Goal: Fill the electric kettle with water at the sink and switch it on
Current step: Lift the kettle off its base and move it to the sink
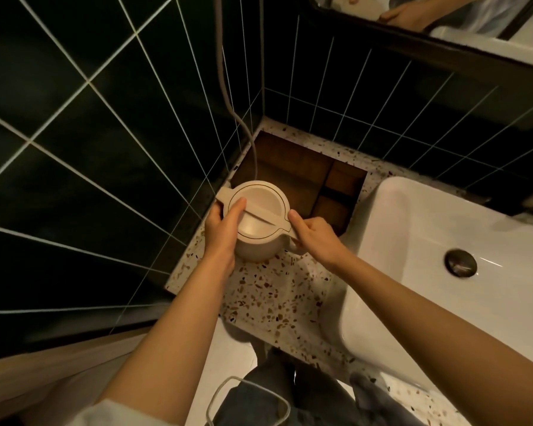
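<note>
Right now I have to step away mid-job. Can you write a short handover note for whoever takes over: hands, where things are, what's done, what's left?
Left hand: wrapped around the kettle body, thumb on the lid.
Right hand: gripping the kettle handle, thumb up by the lid edge.
Kettle: upright on the speckled counter, in the corner by the dark tiles, lid closed. A cord hangs down the wall behind it.
Sink: to the right of the kettle, basin looks dry; the tap is barely in view.
Done: kettle in both hands. Whether it holds water cannot be seen.
Left: open the lid, fill at the sink, set it back, switch it on.
</note>
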Available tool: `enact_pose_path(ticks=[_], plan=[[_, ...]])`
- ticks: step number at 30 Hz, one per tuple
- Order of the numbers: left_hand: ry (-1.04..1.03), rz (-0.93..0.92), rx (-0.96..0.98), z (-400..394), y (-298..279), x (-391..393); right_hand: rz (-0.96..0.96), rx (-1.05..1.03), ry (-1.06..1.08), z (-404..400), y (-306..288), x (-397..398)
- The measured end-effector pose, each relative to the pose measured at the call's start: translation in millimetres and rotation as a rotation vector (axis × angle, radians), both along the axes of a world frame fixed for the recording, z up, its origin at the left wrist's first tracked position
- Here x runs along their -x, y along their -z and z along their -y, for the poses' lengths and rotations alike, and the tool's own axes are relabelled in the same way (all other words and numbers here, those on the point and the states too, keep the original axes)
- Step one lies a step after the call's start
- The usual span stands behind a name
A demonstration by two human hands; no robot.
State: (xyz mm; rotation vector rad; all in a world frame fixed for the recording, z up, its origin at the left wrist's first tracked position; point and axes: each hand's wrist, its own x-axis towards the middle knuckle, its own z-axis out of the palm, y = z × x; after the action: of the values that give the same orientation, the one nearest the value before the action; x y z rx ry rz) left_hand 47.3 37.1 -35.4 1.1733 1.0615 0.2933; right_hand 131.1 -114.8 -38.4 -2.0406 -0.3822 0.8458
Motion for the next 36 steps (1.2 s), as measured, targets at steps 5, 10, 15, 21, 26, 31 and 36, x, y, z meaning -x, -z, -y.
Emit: enact_pose_path(ticks=[5, 10, 15, 21, 26, 31, 36], plan=[[-0.034, -0.008, -0.027, 6.0, -6.8, 1.1, 0.012, -0.024, 0.043, 2.1, -4.4, 3.8], [-0.056, 0.019, -0.079, 12.7, -21.8, 2.1, 0.018, -0.061, 0.06, 10.3, -17.7, 6.6], [-0.043, 0.06, -0.131, 23.9, -45.8, 4.5, 0.02, -0.127, 0.075, 25.2, -42.5, 12.4], [0.013, 0.101, -0.189, 53.3, -78.4, 6.4, 0.019, -0.205, 0.083, 60.7, -74.6, 21.9], [0.066, 0.15, -0.173, 89.7, -97.8, 9.5, 0.035, -0.27, 0.05, 106.6, -109.5, 35.5], [0.14, 0.164, -0.172, 133.3, -111.1, 14.0, 0.074, -0.293, 0.161, 153.6, -125.8, 53.1], [0.199, 0.192, -0.143, 168.1, -115.4, 22.8, -0.002, -0.348, 0.2, 192.8, -128.5, 74.2]])
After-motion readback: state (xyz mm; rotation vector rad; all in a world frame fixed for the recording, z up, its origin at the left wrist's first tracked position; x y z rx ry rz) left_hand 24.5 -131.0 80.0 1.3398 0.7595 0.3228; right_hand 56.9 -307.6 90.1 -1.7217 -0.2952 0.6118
